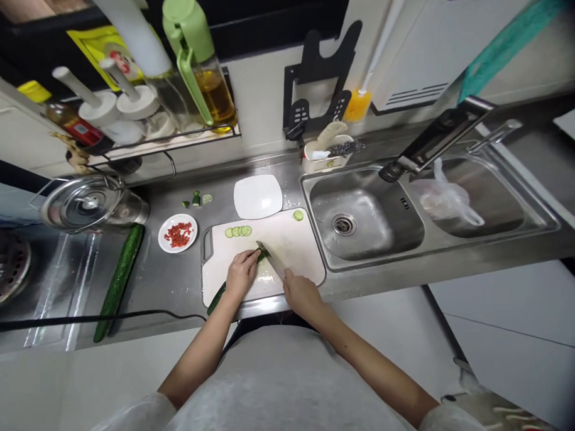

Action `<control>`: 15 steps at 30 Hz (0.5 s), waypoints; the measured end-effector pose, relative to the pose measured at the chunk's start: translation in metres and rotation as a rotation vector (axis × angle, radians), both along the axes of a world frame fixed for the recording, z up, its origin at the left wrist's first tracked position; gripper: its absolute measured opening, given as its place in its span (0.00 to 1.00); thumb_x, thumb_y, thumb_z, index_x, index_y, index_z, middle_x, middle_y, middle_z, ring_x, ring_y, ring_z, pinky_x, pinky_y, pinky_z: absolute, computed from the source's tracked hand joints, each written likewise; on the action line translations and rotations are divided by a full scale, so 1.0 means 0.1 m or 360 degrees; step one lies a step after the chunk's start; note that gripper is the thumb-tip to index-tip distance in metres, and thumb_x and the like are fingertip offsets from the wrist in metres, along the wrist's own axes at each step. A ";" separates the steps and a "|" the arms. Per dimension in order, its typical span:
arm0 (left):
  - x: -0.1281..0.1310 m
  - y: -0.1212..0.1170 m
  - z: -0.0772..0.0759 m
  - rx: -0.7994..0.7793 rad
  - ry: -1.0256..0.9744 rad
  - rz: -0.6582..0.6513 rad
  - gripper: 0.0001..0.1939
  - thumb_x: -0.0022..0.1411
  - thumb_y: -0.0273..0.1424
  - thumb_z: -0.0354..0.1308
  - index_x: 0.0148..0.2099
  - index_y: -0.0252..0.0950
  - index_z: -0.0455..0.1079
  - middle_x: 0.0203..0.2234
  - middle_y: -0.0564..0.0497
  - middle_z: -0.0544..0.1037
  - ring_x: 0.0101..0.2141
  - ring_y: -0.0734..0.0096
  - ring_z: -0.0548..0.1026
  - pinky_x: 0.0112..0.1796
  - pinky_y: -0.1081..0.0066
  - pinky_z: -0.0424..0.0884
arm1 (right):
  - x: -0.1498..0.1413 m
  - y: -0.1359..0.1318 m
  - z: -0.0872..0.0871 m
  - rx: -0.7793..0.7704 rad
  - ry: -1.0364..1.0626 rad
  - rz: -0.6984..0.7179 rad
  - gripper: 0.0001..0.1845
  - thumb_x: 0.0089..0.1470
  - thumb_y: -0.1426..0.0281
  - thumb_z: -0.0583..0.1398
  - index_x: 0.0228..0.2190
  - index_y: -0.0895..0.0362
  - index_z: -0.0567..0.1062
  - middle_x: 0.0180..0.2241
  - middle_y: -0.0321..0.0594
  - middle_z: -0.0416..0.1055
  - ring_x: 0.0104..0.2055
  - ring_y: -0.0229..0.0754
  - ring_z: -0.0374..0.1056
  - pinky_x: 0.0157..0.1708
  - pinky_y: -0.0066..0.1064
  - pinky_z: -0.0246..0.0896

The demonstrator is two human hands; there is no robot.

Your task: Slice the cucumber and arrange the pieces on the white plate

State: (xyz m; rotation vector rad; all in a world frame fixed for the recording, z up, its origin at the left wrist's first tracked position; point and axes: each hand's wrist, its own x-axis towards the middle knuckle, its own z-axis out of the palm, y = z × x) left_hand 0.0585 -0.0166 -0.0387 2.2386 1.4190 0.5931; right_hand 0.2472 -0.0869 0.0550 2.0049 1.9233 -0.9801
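Note:
A white cutting board (287,235) lies on the steel counter below me. On it, my left hand (242,273) is closed over a cucumber (217,298), whose dark green end sticks out below the wrist. My right hand (303,293) grips the handle of a knife (272,261). The blade slants up to the left, close by the left fingertips at the cucumber's cut end. A short row of cucumber slices (238,231) lies at the board's upper left. Another few slices (298,215) sit at its upper right corner.
Beyond the board is a white square plate (258,195). Left of it stand a small plate (162,237) of chopped red pieces, cucumber scraps (196,200), a whole cucumber (120,282) and a lidded steel pot (87,202). A double sink (363,212) adjoins the board's right. A black cable (123,315) crosses the counter's front.

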 end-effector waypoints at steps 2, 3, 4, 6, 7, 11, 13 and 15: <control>0.00 0.01 -0.01 0.0004 0.0012 -0.0008 0.17 0.66 0.29 0.48 0.53 0.42 0.72 0.47 0.47 0.75 0.47 0.66 0.72 0.51 0.63 0.69 | -0.01 -0.01 0.00 -0.0004 0.0010 -0.0008 0.15 0.64 0.71 0.44 0.46 0.61 0.66 0.35 0.50 0.76 0.39 0.48 0.73 0.34 0.31 0.59; -0.01 0.01 -0.01 0.0008 0.0012 -0.0014 0.17 0.66 0.29 0.48 0.53 0.42 0.72 0.46 0.47 0.75 0.47 0.66 0.72 0.51 0.64 0.69 | -0.01 -0.01 0.00 -0.0004 0.0013 -0.0014 0.15 0.64 0.71 0.44 0.46 0.60 0.66 0.35 0.51 0.76 0.39 0.48 0.73 0.34 0.31 0.59; -0.01 0.02 0.00 0.0015 0.0009 -0.0022 0.17 0.66 0.28 0.48 0.53 0.42 0.72 0.46 0.47 0.75 0.46 0.66 0.72 0.50 0.64 0.70 | -0.01 -0.02 0.00 -0.0006 0.0014 -0.0020 0.16 0.64 0.71 0.44 0.47 0.60 0.66 0.35 0.51 0.76 0.39 0.48 0.73 0.35 0.32 0.60; -0.01 0.02 0.00 0.0040 -0.0003 -0.0035 0.17 0.66 0.28 0.48 0.53 0.42 0.72 0.46 0.47 0.76 0.46 0.66 0.72 0.50 0.64 0.70 | -0.01 -0.02 0.00 -0.0016 0.0018 -0.0027 0.16 0.64 0.71 0.44 0.47 0.60 0.65 0.35 0.50 0.76 0.39 0.48 0.73 0.35 0.32 0.60; -0.01 0.02 0.00 0.0058 -0.0011 -0.0037 0.17 0.66 0.28 0.49 0.53 0.42 0.72 0.45 0.47 0.76 0.46 0.66 0.72 0.50 0.64 0.70 | -0.01 -0.02 0.00 -0.0026 0.0020 -0.0024 0.16 0.64 0.70 0.44 0.47 0.61 0.65 0.35 0.50 0.76 0.39 0.48 0.73 0.35 0.31 0.60; -0.01 0.03 -0.01 0.0135 -0.0040 -0.0037 0.16 0.66 0.27 0.49 0.52 0.40 0.73 0.44 0.46 0.77 0.44 0.66 0.73 0.48 0.64 0.71 | 0.00 -0.02 0.01 -0.0062 0.0038 -0.0001 0.16 0.64 0.70 0.44 0.47 0.61 0.65 0.35 0.51 0.76 0.39 0.49 0.73 0.36 0.32 0.61; -0.01 0.04 -0.01 0.0156 -0.0045 -0.0045 0.16 0.66 0.27 0.50 0.52 0.40 0.73 0.44 0.46 0.77 0.44 0.66 0.73 0.48 0.64 0.71 | 0.00 -0.01 0.01 -0.0072 0.0036 0.0007 0.16 0.64 0.70 0.44 0.48 0.61 0.65 0.36 0.51 0.76 0.40 0.50 0.73 0.36 0.33 0.61; 0.00 0.04 0.00 0.0161 -0.0054 -0.0051 0.16 0.66 0.27 0.49 0.51 0.40 0.73 0.43 0.46 0.77 0.44 0.67 0.73 0.47 0.64 0.71 | -0.01 -0.01 0.01 -0.0085 0.0028 0.0017 0.16 0.64 0.70 0.43 0.48 0.60 0.65 0.36 0.52 0.76 0.40 0.50 0.73 0.36 0.34 0.61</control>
